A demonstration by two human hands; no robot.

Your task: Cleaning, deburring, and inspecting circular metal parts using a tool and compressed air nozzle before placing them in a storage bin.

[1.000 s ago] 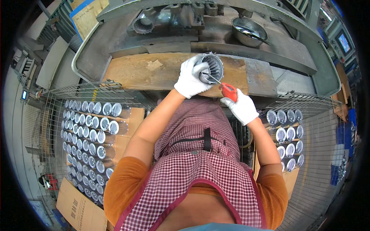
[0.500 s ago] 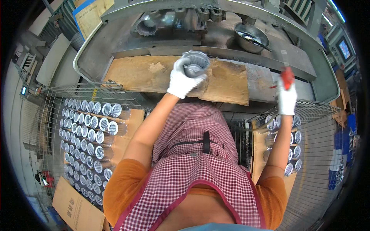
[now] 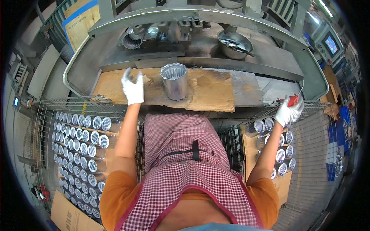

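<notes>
A grey metal cylinder (image 3: 175, 85) with a ribbed inside and a jagged upper rim stands upright on the brown cardboard sheet (image 3: 214, 86), held by neither hand. Left of it, my left hand (image 3: 133, 87) in a white glove hovers over the cardboard, fingers spread and holding nothing. At the far right, above the right wire basket's rim, my gloved right hand (image 3: 287, 113) is closed around a red-handled tool (image 3: 293, 101). A thin metal shank sticks up from that handle. The tool's exact kind does not show.
Wire baskets flank me; the left one (image 3: 43, 115) and the right one (image 3: 308, 154) hold rows of metal cylinders (image 3: 92, 165) on cardboard. Behind the bench stand a ribbed metal part (image 3: 132, 41) and a bowl (image 3: 236, 53) with tools in it. A metal frame bar (image 3: 200, 16) crosses above.
My left hand has let go of the metal cylinder and moved left; the cylinder now stands on the cardboard. My right hand has lowered with the red-handled tool. The view has shifted slightly.
</notes>
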